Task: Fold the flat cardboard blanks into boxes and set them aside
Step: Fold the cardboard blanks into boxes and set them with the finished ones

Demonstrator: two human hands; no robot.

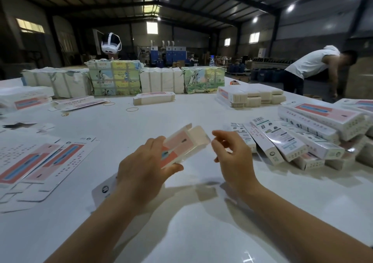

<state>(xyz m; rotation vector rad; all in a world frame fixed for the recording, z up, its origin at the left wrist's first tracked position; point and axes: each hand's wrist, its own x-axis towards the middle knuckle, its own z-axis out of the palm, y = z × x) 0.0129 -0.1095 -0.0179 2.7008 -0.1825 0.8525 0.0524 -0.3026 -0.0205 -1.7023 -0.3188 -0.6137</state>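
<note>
Box point(182, 144) up in the air over the white table point(191, 228), pink and white, half folded, its far end flap standing open. Left hand point(141, 169) grips it from the near side, thumb curled under the lower edge, fingers wrapped behind. Right hand point(232, 153) sits just right of the open flap, fingers loosely curled, holding nothing; whether a fingertip touches the flap edge, cannot tell.

Over on the left, flat blanks point(38, 161) lie spread on the table, pink and blue panels facing up, overlapping each other. One more blank point(103, 190) peeks out from under the left forearm.

On the right, finished boxes point(302, 135) lie heaped in a loose pile, long and narrow, some with barcodes showing, reaching to the right edge of the view.

Farther out, rubber bands point(132, 109) lie scattered mid-table. A short stack of blanks point(153, 98) sits just beyond them, and another bundled stack point(250, 97) to the far right. Along the far edge of the table, wrapped bundles point(115, 77) stand in a row, some white, some with green and yellow printing. A white headset point(110, 42) shows above that row.

Far right, a person in a white sleeveless shirt point(310, 62) bends over, away from the table.
</note>
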